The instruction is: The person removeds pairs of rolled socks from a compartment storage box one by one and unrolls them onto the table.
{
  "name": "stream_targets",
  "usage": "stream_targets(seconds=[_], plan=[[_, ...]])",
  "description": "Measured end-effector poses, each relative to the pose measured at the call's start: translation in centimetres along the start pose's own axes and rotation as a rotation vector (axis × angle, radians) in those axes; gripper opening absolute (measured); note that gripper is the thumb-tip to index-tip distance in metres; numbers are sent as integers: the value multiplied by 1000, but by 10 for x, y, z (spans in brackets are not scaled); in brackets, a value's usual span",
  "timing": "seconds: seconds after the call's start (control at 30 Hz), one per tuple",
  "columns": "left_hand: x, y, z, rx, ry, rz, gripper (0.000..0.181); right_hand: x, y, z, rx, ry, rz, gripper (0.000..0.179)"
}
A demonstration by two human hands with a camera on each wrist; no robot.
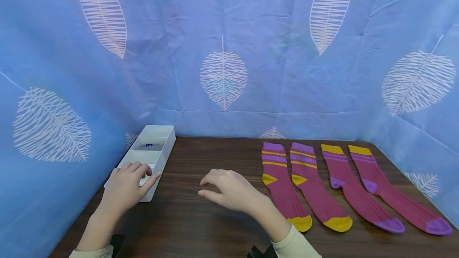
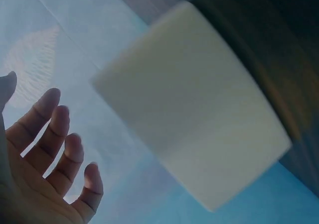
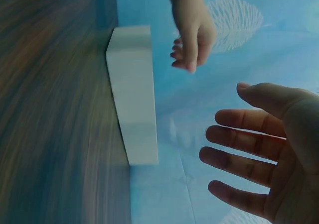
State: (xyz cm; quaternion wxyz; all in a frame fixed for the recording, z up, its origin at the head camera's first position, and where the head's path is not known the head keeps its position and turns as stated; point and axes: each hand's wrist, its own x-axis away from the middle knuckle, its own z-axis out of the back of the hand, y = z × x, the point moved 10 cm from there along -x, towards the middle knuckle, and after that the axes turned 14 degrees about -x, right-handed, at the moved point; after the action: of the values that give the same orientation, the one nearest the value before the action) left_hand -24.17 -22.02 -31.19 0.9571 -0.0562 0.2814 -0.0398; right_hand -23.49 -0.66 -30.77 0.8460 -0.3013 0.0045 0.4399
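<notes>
Four socks [image 1: 285, 194] [image 1: 315, 193] [image 1: 353, 189] [image 1: 392, 193], one white box [image 1: 163, 166]

On the table [image 1: 211, 234], box [image 1: 163, 162] along left edge, four socks [image 1: 315, 190] abreast near right edge; curtain [image 1: 272, 71] behind.

I see soft, even light on the cloth [image 1: 279, 83] behind the fingers [image 1: 210, 179], with faint shadows on the table [image 1: 201, 226] beneath them. Both wrist views are dimmer: the box [image 2: 194, 109] beyond the left fingertips [image 2: 49, 97] is blurred, and the table across from the right fingers [image 3: 239, 164] smears into streaks.
</notes>
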Motion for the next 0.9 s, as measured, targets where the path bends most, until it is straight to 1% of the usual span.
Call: stream_targets(seconds=[0.1, 0.23, 0.43, 0.5, 0.57, 0.67, 0.8, 0.9], plan=[[0, -12, -8, -22, -21, 16, 28, -15, -7, -8, -9, -10, 21, 28], [-2, -22, -22, -29, -82, 26, 31, -32, -13, -17, -4, -7, 48, 26], [-8, -37, -48, -24, -252, 55, 44, -60, -18, -23, 27, 7, 78, 27], [-9, -39, -55, -27, -293, 57, 49, -68, -18, -25, 23, 3, 82, 27], [-11, -41, -59, -33, -311, 55, 52, -75, -18, -27, 16, -4, 80, 28], [-11, -43, -66, -32, -332, 50, 51, -84, -16, -30, 10, -12, 75, 27], [-7, -43, -75, -19, -360, 47, 51, -95, -10, -33, 9, -19, 62, 26], [-4, -43, -81, -4, -370, 43, 53, -102, -3, -36, 10, -30, 43, 27]])
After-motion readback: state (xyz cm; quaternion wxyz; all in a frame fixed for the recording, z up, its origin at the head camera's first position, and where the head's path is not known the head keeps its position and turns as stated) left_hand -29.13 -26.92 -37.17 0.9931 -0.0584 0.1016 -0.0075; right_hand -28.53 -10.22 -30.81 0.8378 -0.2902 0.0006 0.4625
